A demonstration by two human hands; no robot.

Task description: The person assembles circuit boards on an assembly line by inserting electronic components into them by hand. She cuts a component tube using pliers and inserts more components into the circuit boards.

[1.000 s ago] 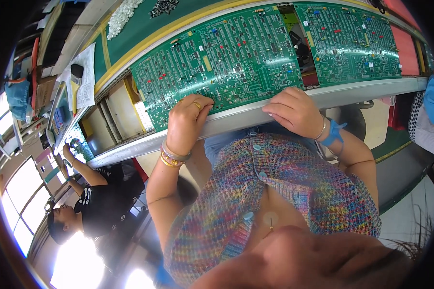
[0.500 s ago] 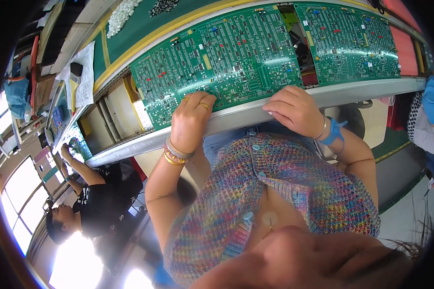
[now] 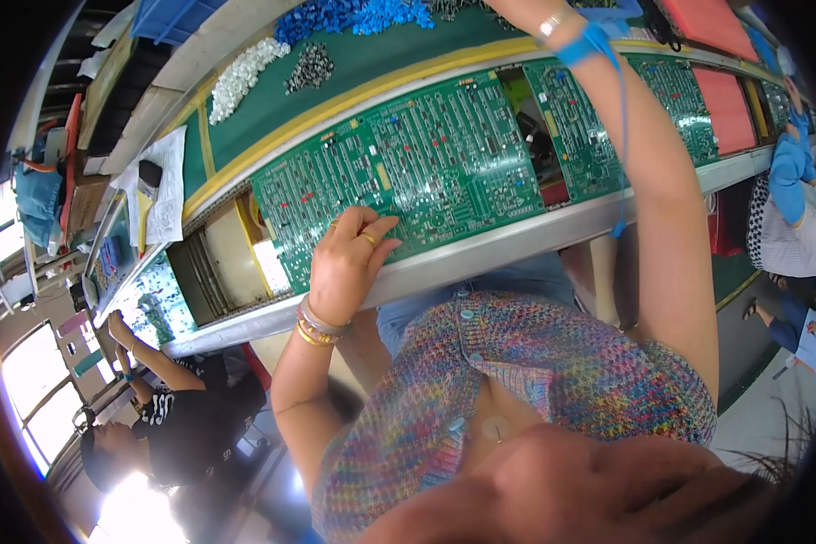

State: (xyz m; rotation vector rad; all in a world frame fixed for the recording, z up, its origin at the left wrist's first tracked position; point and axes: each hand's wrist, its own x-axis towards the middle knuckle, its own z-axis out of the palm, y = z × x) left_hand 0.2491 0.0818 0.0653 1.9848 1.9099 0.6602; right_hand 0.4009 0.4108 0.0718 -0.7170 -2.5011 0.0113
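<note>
A large green circuit board (image 3: 462, 154), crowded with small parts, lies on the metal-railed track in front of me. My left hand (image 3: 343, 267), with rings and bracelets, rests at its near edge, fingers bent over the board; thumb and forefinger tips are apart, with nothing visible between them. Reaching far across the bench, my right hand (image 3: 528, 13) is cut off by the top edge of the view, so its fingers are hidden. A blue wrist strap (image 3: 589, 43) circles that wrist, its cord hanging down over a second green board (image 3: 576, 136).
Along the far green bench lie piles of white parts (image 3: 245, 77), dark parts (image 3: 310, 68) and blue parts (image 3: 372, 18). A yellow-handled brush (image 3: 145, 195) rests on paper at left. The metal rail (image 3: 444, 267) runs before me. A person (image 3: 172, 417) works at left.
My right hand has left the near rail and stretched away to the far side. My left hand stays by the board's near edge, its thumb now apart from the forefinger. The view has shifted.
</note>
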